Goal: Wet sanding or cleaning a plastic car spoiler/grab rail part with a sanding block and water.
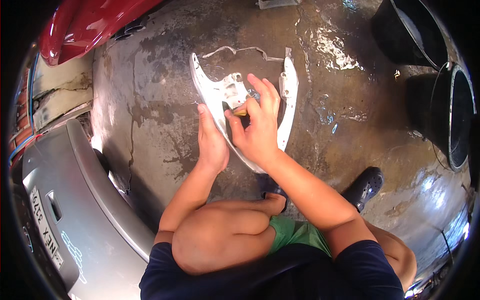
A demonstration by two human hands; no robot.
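A white, U-shaped curved part (199, 83), like a motorcycle grab rail, is held above the wet floor, its two arms pointing away from me. Along its left side is my left hand (212, 142), thumb up against the outer edge and the other fingers mostly hidden; it grips the part. Over the middle of the part, my right hand (258, 122) pinches a small yellow piece (242, 113) between thumb and fingers, with other fingers raised. Most of that piece is covered, so I cannot tell its kind. Small dark spots and holes show on the white surface.
Two black buckets (435, 112) stand at the right. A grey car's rear (95, 200) is close on my left, and a red vehicle body (90, 25) is at the far left. My clog-shod foot (367, 186) rests on the wet concrete floor (165, 95).
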